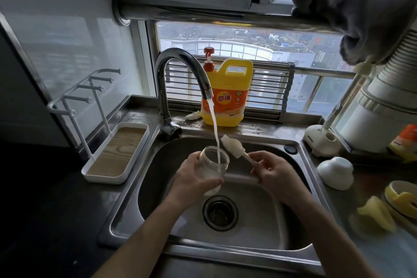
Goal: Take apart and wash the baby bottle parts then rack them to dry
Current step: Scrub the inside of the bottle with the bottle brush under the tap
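Bottle point(213, 165) in left hand point(194, 178), brush point(234, 148) right point(274, 171)

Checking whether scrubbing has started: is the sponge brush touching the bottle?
Cannot tell. In the head view the sponge brush head overlaps the bottle rim's far edge, with neither contact nor gap plainly shown.

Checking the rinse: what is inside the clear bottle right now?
A water stream falls into the clear bottle; the sponge brush is outside, by its rim. The left hand covers the bottle's lower part.
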